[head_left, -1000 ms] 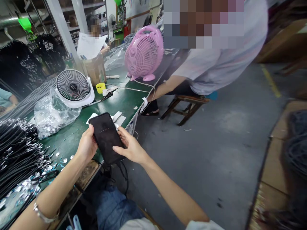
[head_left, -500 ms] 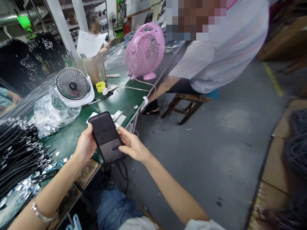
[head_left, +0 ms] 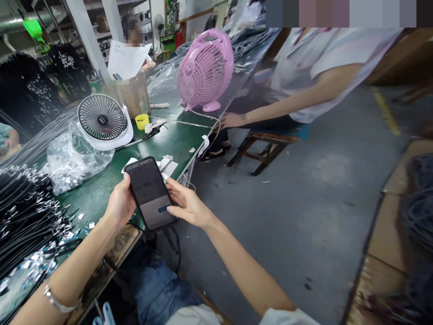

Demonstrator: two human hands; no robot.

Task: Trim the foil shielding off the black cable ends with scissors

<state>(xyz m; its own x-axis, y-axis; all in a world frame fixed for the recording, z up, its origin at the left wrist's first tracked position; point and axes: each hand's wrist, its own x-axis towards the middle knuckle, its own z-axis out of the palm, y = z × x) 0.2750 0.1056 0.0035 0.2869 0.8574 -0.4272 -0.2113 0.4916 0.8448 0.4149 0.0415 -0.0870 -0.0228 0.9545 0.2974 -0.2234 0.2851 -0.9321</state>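
A dark smartphone [head_left: 150, 194] is held tilted between my two hands above the near edge of the green workbench [head_left: 172, 144]. Its screen shows a timer reading and a pale panel below. My left hand [head_left: 120, 203] grips the phone's left side, thumb along the edge. On the other side, my right hand [head_left: 187, 205] supports it with fingers partly hidden behind, the thumb over a dark blue button on the lower screen. White paper pieces [head_left: 169, 168] lie on the bench just behind the phone.
Bundled black cables [head_left: 27, 221] cover the bench at left, near a clear plastic bag [head_left: 74, 158]. A white fan [head_left: 104, 122], a yellow ring [head_left: 142, 121] and a pink fan [head_left: 206, 72] stand farther back. A co-worker [head_left: 314, 81] sits on a wooden stool [head_left: 267, 146] at right.
The co-worker at right has straightened up and drawn back, their hand now at the bench edge. My hands and the phone stay nearly in place.
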